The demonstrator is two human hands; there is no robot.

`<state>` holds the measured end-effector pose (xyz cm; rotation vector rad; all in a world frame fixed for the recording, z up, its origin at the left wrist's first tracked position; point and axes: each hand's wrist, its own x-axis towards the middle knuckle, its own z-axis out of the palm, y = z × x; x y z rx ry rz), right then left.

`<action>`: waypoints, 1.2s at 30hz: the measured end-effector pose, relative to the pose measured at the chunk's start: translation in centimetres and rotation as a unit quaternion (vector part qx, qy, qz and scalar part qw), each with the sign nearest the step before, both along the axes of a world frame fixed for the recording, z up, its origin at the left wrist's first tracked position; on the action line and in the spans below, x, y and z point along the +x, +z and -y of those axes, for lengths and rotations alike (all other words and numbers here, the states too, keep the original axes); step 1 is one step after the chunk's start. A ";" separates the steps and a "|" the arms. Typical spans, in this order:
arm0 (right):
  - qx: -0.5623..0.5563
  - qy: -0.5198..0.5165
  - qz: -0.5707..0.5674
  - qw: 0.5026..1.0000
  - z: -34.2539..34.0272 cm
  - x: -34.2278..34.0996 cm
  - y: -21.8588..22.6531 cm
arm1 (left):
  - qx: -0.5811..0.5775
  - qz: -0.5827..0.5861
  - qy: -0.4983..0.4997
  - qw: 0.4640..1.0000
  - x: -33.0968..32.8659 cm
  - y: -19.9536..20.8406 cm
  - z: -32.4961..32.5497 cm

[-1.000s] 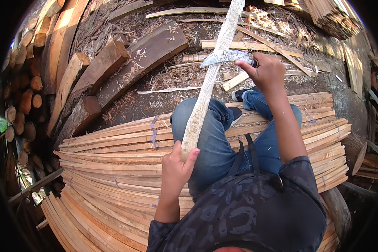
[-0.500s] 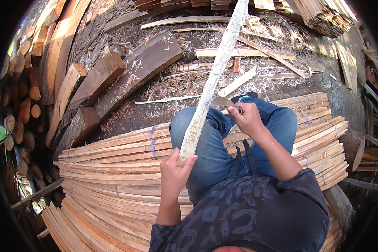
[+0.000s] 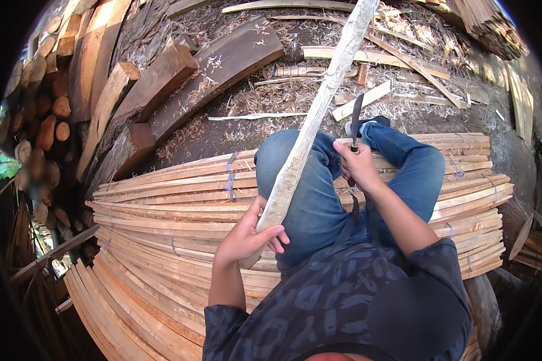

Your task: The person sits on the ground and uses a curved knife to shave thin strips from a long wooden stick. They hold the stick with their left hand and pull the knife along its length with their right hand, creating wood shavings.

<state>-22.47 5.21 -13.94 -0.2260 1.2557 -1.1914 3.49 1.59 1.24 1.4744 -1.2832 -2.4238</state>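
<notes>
1. The left grip is wrapped around a long, pale wooden pole near its lower end, thumb laid across the top and fingertips showing past its right side.
2. From there the pole slants away and rightward, over the left leg of the blue jeans, up to the top edge of the view (whether it rests on the denim, I cannot tell).
3. The right grip is clenched on the handle of a knife, whose dark blade points away from the person, to the right of the pole and apart from it.
4. A short pale board lies around the blade's tip as seen from above, on ground littered with shavings.
5. Under the person's legs spread bundles of light slats, bound with purple ties.
6. Farther off to the left lie a thick, dark beam and, beyond it, stacked logs.
</notes>
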 end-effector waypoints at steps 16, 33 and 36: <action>-0.199 0.180 -0.641 0.719 0.4 -2.1 8.7 | -0.346 0.234 -0.029 0.908 -3.7 0.9 -5.0; 0.017 -0.026 -0.700 0.714 7.0 -13.6 3.7 | -0.364 0.218 -0.005 0.905 -4.3 0.6 -5.7; 0.029 -0.094 -0.649 0.754 5.9 -17.1 4.2 | -0.360 0.218 -0.008 0.907 -4.0 0.4 -5.3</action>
